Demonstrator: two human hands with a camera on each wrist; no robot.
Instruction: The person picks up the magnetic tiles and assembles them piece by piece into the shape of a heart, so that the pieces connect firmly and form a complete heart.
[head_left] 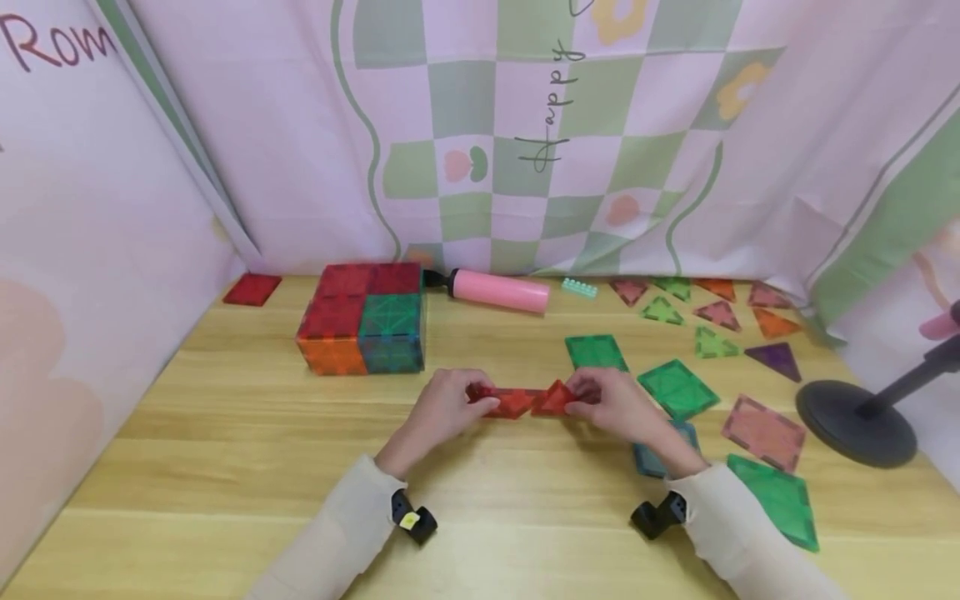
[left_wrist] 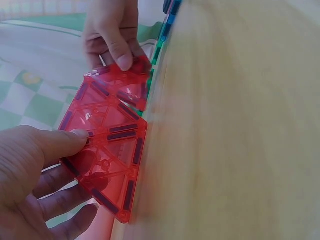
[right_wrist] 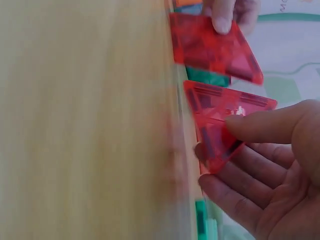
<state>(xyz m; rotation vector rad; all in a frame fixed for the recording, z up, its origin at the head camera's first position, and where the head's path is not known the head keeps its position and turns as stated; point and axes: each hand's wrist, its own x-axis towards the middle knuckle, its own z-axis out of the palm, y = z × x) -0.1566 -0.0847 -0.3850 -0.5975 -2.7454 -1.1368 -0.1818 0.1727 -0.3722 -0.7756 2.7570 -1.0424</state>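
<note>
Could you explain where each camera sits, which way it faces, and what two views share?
Head: on the head, facing forward and down at the table; left hand, right hand and both sleeves show.
Left wrist: on that wrist, facing red tiles; the left hand is near, the right hand beyond.
Right wrist: on that wrist, facing red tiles; the right hand is near, the left hand beyond.
The wrist views share both hands and the red tiles.
</note>
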